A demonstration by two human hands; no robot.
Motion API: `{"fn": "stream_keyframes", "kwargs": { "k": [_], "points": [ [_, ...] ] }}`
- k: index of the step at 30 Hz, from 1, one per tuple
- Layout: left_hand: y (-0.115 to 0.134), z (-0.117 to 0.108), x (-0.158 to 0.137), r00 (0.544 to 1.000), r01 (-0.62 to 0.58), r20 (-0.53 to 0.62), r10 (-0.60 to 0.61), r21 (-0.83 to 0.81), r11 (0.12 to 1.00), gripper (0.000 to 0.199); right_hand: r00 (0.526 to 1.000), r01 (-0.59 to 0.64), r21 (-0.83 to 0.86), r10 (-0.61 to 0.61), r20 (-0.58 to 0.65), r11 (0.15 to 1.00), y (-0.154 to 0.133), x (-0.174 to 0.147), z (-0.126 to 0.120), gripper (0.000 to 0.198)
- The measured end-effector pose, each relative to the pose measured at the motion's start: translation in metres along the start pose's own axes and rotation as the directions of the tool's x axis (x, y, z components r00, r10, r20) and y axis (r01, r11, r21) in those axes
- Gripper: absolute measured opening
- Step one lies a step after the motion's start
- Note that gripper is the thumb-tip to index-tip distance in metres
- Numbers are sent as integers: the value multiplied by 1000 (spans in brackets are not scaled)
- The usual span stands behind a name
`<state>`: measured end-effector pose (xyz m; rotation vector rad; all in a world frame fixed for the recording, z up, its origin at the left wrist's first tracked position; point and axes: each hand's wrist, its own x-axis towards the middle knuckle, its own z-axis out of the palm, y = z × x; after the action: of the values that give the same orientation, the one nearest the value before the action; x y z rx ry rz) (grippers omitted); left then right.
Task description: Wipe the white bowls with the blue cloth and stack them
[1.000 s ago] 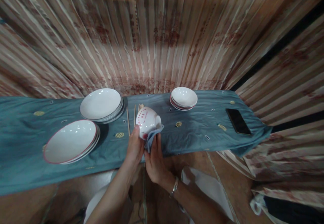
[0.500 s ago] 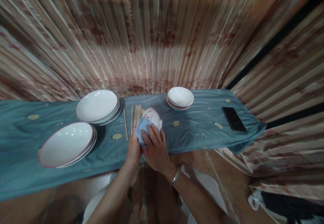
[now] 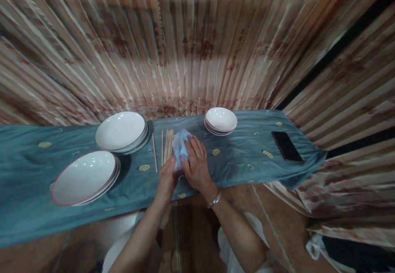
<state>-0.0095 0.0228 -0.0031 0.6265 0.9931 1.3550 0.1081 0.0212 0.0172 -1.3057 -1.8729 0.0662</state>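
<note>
Both hands are busy: the left hand (image 3: pixel 166 179) clasps what looks like a bowl (image 3: pixel 178 168), nearly all hidden, and the right hand (image 3: pixel 196 167) presses a light-blue cloth (image 3: pixel 180 143) over it, just right of the chopsticks (image 3: pixel 168 144). Wiping looks unfinished here; whether the stacked bowls (image 3: pixel 221 119) and plates (image 3: pixel 120 131) are done, can't tell.

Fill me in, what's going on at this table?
A person's right hand holds a light-blue cloth, the left hand up against it; what's under the cloth is mostly hidden. Chopsticks lie left of the cloth. Two stacks of large white dishes stand farther left, with a stack of small bowls and a black phone to the right.
</note>
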Motion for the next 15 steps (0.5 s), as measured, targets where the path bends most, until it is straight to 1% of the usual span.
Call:
{"fn": "stream_keyframes", "kwargs": {
  "k": [2, 4, 6, 7, 9, 11, 15],
  "points": [
    [3, 3, -1, 1000, -10, -13, 10, -14, 1000, 42, 999, -32, 67, 34, -26, 997, 5, 3, 2, 49],
    [6, 6, -3, 1000, -2, -28, 2, -27, 1000, 46, 994, -88, 162, 97, -45, 983, 10, 6, 4, 50],
    [8, 8, -3, 999, 14, -44, -16, -29, 999, 51, 980, -171, 285, 193, -52, 943, 15, 9, 5, 51],
    [9, 9, -3, 999, 21, -48, -23, -31, 999, 52, 968, -214, 354, 245, -46, 911, 17, 11, 6, 51],
    [11, 10, -4, 998, 28, -48, -30, -43, 999, 53, 939, -294, 492, 345, -13, 820, 22, 15, 7, 50],
    [13, 9, -4, 999, 28, -42, -31, -66, 997, 52, 900, -365, 608, 435, 34, 706, 26, 18, 9, 49],
    [18, 5, -1, 999, 38, -23, -41, -121, 992, 47, 788, -498, 727, 597, 151, 473, 38, 19, 23, 50]
  ]
}}
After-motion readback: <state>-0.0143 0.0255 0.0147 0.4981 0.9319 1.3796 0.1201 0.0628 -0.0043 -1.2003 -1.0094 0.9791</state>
